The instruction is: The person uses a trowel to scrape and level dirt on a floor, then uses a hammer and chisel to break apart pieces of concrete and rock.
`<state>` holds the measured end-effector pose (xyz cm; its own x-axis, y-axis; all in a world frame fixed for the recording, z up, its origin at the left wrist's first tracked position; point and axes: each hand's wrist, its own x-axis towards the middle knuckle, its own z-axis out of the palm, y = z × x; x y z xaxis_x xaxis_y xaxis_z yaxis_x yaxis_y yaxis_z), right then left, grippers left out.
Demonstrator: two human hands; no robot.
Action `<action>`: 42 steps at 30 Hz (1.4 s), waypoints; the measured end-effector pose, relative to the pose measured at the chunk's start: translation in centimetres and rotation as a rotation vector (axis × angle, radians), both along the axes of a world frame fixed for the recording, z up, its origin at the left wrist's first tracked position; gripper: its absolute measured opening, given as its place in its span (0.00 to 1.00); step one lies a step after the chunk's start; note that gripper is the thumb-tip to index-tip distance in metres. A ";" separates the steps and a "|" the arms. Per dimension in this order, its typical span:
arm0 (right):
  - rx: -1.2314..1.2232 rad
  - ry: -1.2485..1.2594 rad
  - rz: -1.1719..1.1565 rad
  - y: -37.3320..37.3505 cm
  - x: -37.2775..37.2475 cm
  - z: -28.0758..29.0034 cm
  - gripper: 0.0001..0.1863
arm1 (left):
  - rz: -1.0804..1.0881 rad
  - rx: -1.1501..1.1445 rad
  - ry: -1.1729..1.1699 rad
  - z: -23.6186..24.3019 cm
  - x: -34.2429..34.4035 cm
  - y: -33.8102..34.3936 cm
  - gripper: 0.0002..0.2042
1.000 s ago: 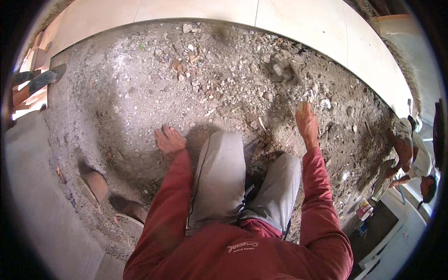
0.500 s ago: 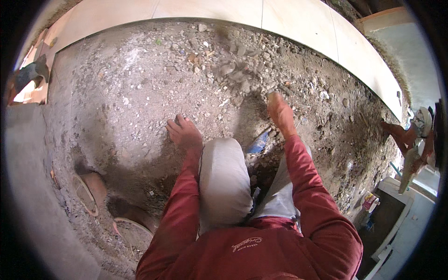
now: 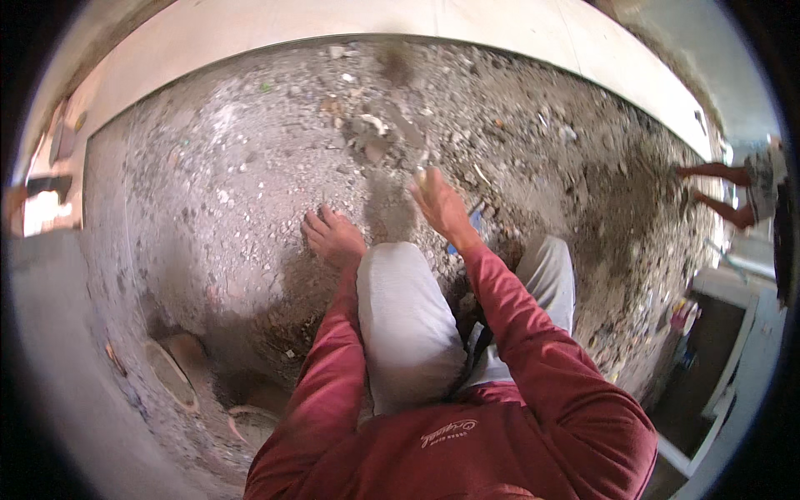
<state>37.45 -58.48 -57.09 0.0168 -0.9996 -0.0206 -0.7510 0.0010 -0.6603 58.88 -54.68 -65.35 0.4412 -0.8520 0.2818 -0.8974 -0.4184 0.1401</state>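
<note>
Loose grey-brown stony rubble (image 3: 258, 167) covered the ground beyond the person's pale grey trouser knees in the head view. The left hand (image 3: 335, 238) had its fingers slightly spread, low over it; the right hand (image 3: 443, 208) curled its fingers round a blurred pale object (image 3: 428, 176).

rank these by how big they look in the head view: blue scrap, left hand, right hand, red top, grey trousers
1. Red top
2. Grey trousers
3. Left hand and right hand: too alike to rank apart
4. Blue scrap, partly hidden
</note>
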 end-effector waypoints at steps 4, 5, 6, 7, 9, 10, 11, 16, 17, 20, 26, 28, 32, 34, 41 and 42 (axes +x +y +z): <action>0.373 -0.609 -0.407 0.3 -2.3 -0.6 0.22 | -0.029 -0.038 -0.073 -1.0 0.7 0.1 0.18; 0.290 -0.600 -0.533 1.5 -5.2 -2.4 0.20 | -0.079 -0.045 -0.090 -0.9 0.6 0.2 0.19; 0.212 -0.590 -0.651 3.3 -7.9 -3.8 0.18 | -0.105 -0.055 -0.098 -1.2 0.6 0.3 0.19; 0.250 -0.521 -0.683 5.2 -10.3 -4.2 0.18 | -0.112 -0.070 -0.120 -1.9 1.5 0.3 0.20; 0.256 -0.473 -0.837 9.1 -15.4 -2.6 0.16 | -0.180 -0.149 -0.131 -2.8 2.8 0.2 0.21; 0.228 -0.498 -0.958 11.0 -17.5 -1.1 0.16 | -0.187 -0.139 -0.151 -2.9 3.2 0.5 0.20; 0.193 -0.612 -0.994 14.1 -21.0 -0.1 0.15 | -0.203 -0.130 -0.157 -3.2 2.9 0.5 0.20; 0.093 -0.486 -0.899 17.8 -24.9 3.8 0.15 | -0.320 -0.093 -0.233 -6.3 4.7 0.0 0.17; 0.125 -0.443 -0.745 17.3 -24.4 3.1 0.16 | -0.413 0.216 -0.115 -9.0 7.8 -0.8 0.17; 0.206 0.299 -0.179 11.2 -18.6 6.8 0.15 | -0.571 -0.113 -0.338 -12.6 15.7 -3.7 0.16; 0.236 0.693 -0.288 20.2 -38.4 1.6 0.09 | -0.306 -0.069 -0.317 -8.4 3.4 0.4 0.16; 0.328 0.946 -0.313 21.8 -45.6 5.5 0.11 | -0.206 0.013 -0.339 -5.5 4.5 -0.4 0.17; 0.553 1.050 -0.416 31.4 -61.3 12.1 0.20 | -0.493 0.507 -0.233 -3.3 6.9 -4.9 0.20; 0.412 0.331 -0.442 32.5 -57.0 14.7 0.23 | -0.577 0.715 -0.165 4.0 12.1 -9.5 0.22; 0.482 0.236 -0.482 50.1 -39.0 4.5 0.25 | -1.131 0.442 0.249 26.7 -12.1 -18.8 0.27; 0.481 0.144 -0.405 50.9 -36.4 4.0 0.25 | -1.197 0.371 0.365 30.5 -16.4 -17.0 0.27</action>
<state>1.09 -7.58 -53.07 -0.3966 -0.8045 -0.4421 -0.7102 0.5741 -0.4075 42.43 -71.63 -34.82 -0.6402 -0.7677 -0.0276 -0.6728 0.5429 0.5026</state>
